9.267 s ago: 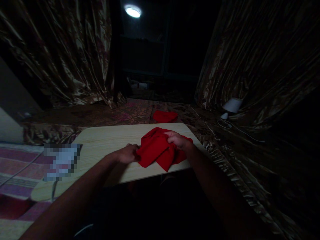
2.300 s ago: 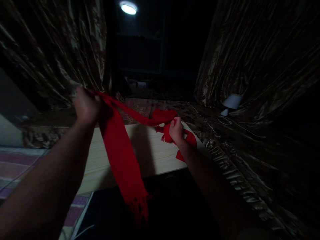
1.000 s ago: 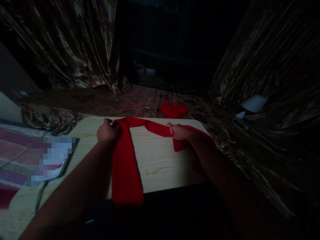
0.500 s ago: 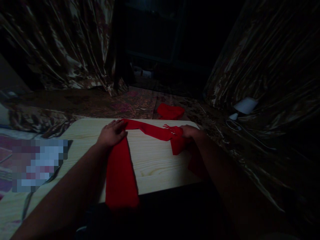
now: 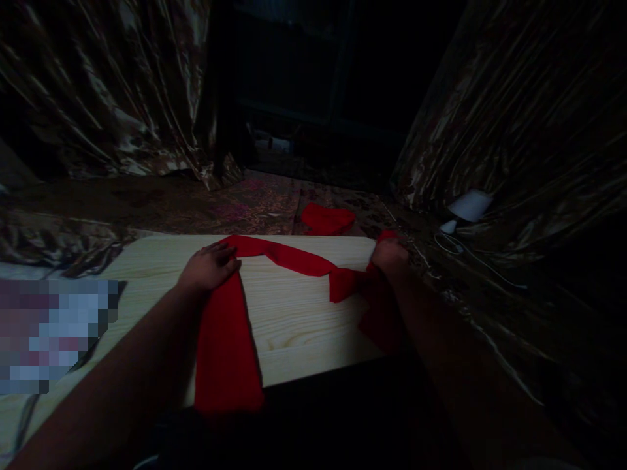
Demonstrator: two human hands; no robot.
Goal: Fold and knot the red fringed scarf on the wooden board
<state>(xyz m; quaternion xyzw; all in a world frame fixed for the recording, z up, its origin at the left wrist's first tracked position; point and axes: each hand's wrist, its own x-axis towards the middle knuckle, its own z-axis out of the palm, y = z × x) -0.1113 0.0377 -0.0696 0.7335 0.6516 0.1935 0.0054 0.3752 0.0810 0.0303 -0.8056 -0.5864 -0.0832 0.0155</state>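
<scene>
Head view: at the far left we see a pixelated patch (image 5: 53, 333) on the near left part of the counter (image 5: 294, 320), a pale wood-grain top in a dim room. A shiny patterned curtain (image 5: 98, 85) hangs behind it on the far left.

Moving right, the left hand (image 5: 208, 266) lies open, palm down with fingers spread, pressing on the red scarf (image 5: 225, 346) where it bends. From that bend one broad length runs toward us and hangs over the counter's near edge. The other length runs right along the far side of the counter, narrower and twisted, with a fold about midway.

Beyond the counter's far edge, on the patterned floor, we see a second red cloth (image 5: 327, 219), apart from the scarf.

Further right, the right hand (image 5: 390, 254) sits at the counter's far right corner, closed into a fist around the scarf's other end. More red fabric drops beside the right forearm. The two hands are well apart, with the scarf running between them.

Right of that, a thin cable (image 5: 455, 247) and a small white lamp (image 5: 470, 205) lie on the floor against another curtain (image 5: 514, 117).
</scene>
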